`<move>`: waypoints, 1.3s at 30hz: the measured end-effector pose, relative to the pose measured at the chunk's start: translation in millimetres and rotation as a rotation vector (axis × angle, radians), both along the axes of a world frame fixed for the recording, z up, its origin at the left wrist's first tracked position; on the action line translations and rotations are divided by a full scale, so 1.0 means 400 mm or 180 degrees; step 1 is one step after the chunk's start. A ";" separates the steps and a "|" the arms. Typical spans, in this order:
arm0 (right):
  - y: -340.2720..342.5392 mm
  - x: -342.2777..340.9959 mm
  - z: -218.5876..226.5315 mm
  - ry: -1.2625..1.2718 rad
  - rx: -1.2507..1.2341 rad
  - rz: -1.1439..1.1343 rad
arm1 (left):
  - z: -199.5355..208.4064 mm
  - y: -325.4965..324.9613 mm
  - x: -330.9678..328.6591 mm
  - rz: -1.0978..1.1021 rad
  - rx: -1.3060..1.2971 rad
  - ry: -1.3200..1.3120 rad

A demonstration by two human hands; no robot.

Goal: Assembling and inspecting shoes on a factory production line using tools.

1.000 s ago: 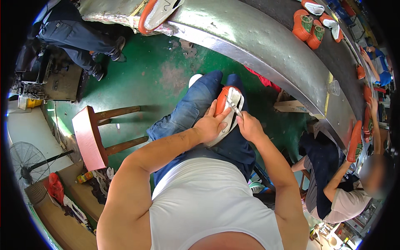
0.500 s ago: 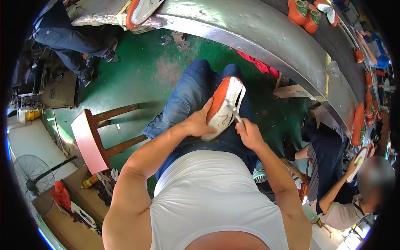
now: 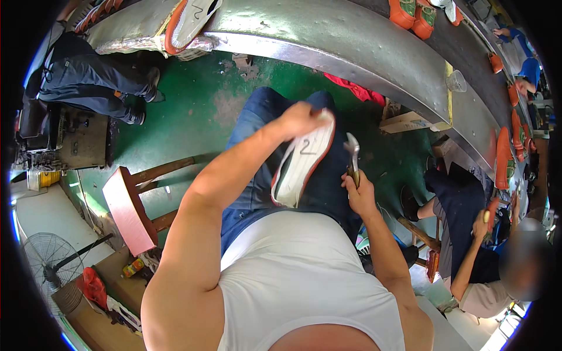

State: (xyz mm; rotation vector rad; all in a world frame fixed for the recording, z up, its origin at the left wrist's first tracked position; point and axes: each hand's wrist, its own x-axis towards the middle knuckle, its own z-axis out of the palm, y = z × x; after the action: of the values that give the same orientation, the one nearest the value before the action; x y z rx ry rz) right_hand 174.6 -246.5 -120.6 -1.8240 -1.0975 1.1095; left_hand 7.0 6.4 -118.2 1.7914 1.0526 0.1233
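Note:
An orange shoe with a pale underside [image 3: 304, 157] lies slanted over my thighs, underside up, with a dark handwritten mark on it. My left hand [image 3: 301, 121] is closed around its far end; motion blurs some of the fingers. To the right of the shoe and apart from it, my right hand [image 3: 361, 192] grips a pair of metal pincers [image 3: 352, 153]. Their curved head points away from me, over my right thigh, and the handles run into my fist.
A long metal-topped bench [image 3: 328, 34] curves across the far side, with another upturned shoe [image 3: 192, 23] at its left and orange shoes [image 3: 413, 17] farther right. A wooden stool [image 3: 130, 210] and a fan [image 3: 51, 263] are on the left. A co-worker [image 3: 483, 292] sits at right.
My left hand has moved from the shoe's near left side to its far end. The shoe has been turned end for end. My right hand and the pincers have drawn away to the right.

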 end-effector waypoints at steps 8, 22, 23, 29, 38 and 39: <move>0.067 0.024 0.143 -0.0617 -0.0192 0.1807 | 0.020 -0.279 -0.207 0.0544 -0.0020 -0.0264; 0.132 -0.040 0.150 -0.1388 -0.0746 0.2103 | -0.139 -0.285 -0.162 0.1449 -0.2914 -0.2986; 0.097 -0.065 0.124 -0.1200 -0.0667 0.1724 | -0.117 -0.277 -0.163 0.1195 -0.2755 -0.2769; 0.054 -0.028 0.068 -0.0289 -0.0632 0.1437 | -0.126 -0.270 -0.148 0.0693 -0.2187 -0.2166; 0.084 -0.059 0.023 0.2056 -0.1469 0.0290 | -0.114 -0.276 -0.129 0.0178 0.0820 -0.1098; 0.077 -0.053 0.011 0.2058 -0.1470 0.0283 | -0.085 -0.270 -0.131 0.0173 0.0816 -0.1098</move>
State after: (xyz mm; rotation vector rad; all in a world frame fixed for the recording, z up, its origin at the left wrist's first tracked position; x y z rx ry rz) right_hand 153.4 -215.9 -116.0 -1.5469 -0.5667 1.9511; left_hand -45.2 -101.6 -152.4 1.8822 0.8641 0.6025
